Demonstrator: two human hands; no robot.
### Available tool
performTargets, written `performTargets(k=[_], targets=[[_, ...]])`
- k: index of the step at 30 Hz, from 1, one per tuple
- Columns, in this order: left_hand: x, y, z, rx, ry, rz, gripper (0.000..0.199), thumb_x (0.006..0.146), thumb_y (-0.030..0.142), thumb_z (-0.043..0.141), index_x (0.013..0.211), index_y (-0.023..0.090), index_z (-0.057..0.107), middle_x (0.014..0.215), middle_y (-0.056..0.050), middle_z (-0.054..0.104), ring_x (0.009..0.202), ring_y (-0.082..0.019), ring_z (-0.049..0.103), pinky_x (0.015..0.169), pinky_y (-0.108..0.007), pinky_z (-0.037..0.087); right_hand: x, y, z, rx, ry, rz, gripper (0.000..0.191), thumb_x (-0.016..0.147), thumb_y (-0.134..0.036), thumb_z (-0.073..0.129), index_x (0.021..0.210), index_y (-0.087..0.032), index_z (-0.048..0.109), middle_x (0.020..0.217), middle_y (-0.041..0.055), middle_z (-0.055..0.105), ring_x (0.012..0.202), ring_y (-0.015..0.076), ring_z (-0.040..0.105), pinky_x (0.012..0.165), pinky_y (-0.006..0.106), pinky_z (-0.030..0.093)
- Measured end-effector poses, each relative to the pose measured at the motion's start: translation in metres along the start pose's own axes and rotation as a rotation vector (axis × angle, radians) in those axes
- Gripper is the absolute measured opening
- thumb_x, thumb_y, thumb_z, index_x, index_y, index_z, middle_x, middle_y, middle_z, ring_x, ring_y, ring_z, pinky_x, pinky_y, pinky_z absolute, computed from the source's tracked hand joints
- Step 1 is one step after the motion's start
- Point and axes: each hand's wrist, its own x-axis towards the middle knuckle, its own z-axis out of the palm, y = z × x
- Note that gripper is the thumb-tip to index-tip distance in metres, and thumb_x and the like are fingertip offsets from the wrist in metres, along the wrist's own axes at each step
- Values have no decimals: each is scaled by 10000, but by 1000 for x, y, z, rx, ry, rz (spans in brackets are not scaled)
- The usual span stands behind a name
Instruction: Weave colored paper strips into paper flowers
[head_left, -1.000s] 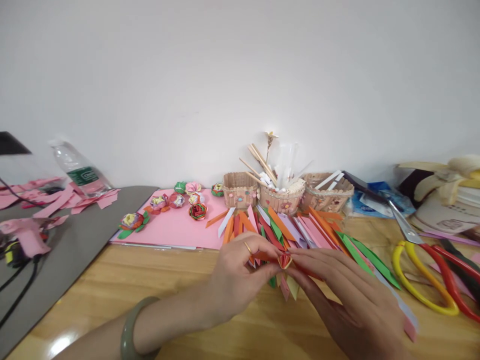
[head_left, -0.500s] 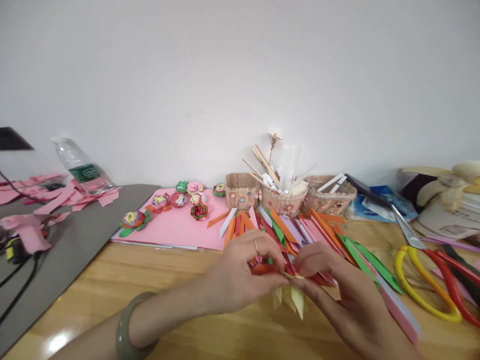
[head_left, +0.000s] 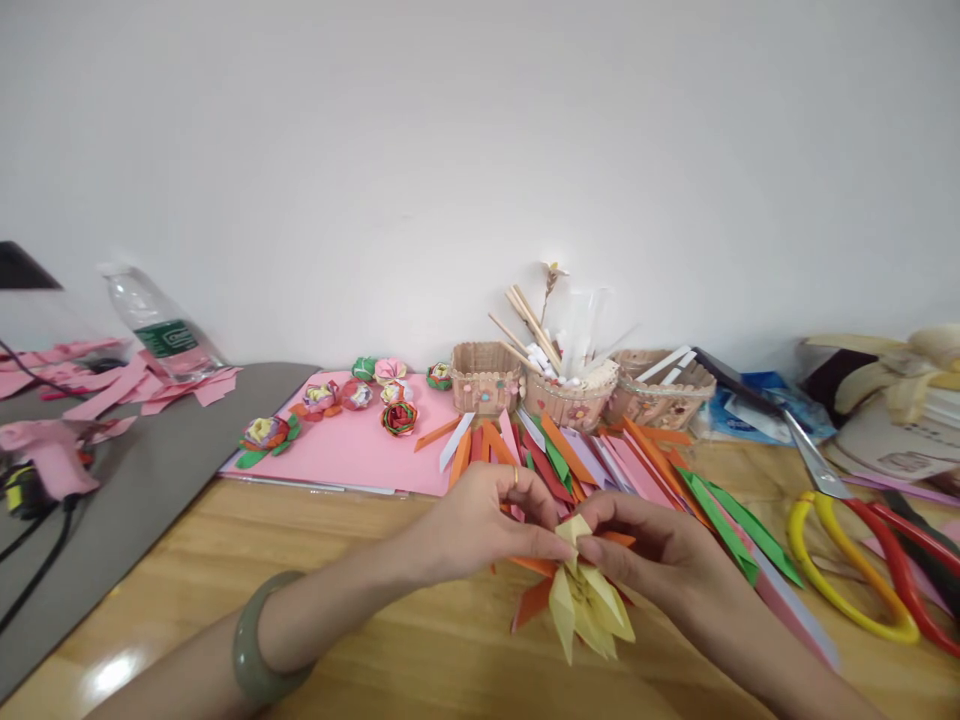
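Note:
Between my two hands is a folded paper flower (head_left: pixel 591 610), with pale yellow petals in front and orange and red ones behind. My left hand (head_left: pixel 491 525), with a ring on one finger, pinches its top petal from the left. From the right, my right hand (head_left: pixel 660 550) pinches the same petal, fingertips almost touching those of the left. Folded strips of orange, pink, purple and green paper (head_left: pixel 574 455) lie fanned out just beyond my hands. The flower's yellow petals hang down over the wooden table (head_left: pixel 360 640).
Small paper flowers (head_left: pixel 399 418) lie on a pink sheet (head_left: pixel 337 455). Three decorated baskets (head_left: pixel 486 378) stand by the wall. Scissors (head_left: pixel 829 560) lie at the right. A pink glue gun (head_left: pixel 52 455) and a tilted bottle (head_left: pixel 165 335) are at the left.
The paper flower has tilted so its yellow petals now face me and show fully, with orange petals spread behind. My hands have shifted slightly, still pinching it.

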Motion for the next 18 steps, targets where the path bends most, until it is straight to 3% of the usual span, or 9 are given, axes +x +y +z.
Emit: performTargets(k=[5,12,18], targets=[[0,-1,3,-57,1,62,301,564,304,751,693,139,536,645,20,554,605,-84,512,598,-226,408,-1,-3,3,-24,77,-6,209,738,-389,587,703,-183,592,653,-2,566,599,129,506,517,216,399],[0,3,5,-43,27,24,309,541,320,757,646,138,530,611,23,543,572,-80,497,569,-216,399,-1,-4,3,-158,112,-94,151,749,-316,560,685,-185,602,652,7,601,612,139,553,546,221,450],[-2,-3,5,67,40,131,124,653,178,654,691,147,540,650,25,546,600,-74,493,572,-199,387,-4,-3,7,-367,174,-276,117,788,-232,522,704,-191,592,647,4,638,583,126,579,540,207,469]])
